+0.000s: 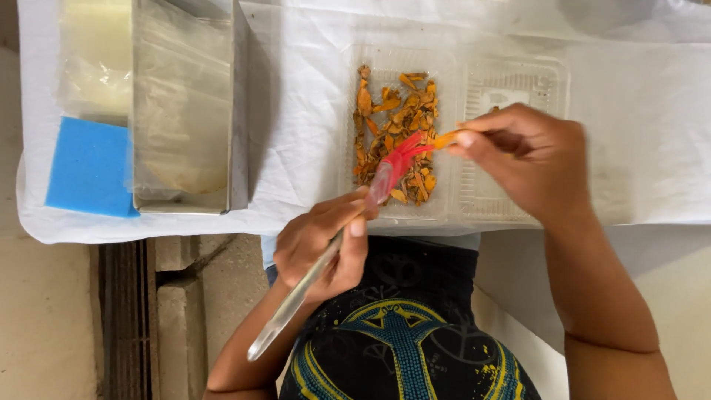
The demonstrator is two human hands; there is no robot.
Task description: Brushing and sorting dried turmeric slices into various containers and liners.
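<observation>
My left hand (322, 248) grips a long clear-handled brush (296, 296) whose red bristles (404, 152) touch a small orange root piece (446, 138). My right hand (529, 159) pinches that orange piece between thumb and fingers, above an open clear plastic clamshell box (511, 78). The left half of the box holds several orange-brown root pieces (396, 126). The right half looks nearly bare, mostly hidden behind my right hand.
A white cloth (296, 89) covers the table. At the left stands a metal tray (238, 148) holding clear plastic, with a blue sponge (89, 167) and a plastic bag (96, 52) beside it. Concrete floor and blocks lie below the table edge.
</observation>
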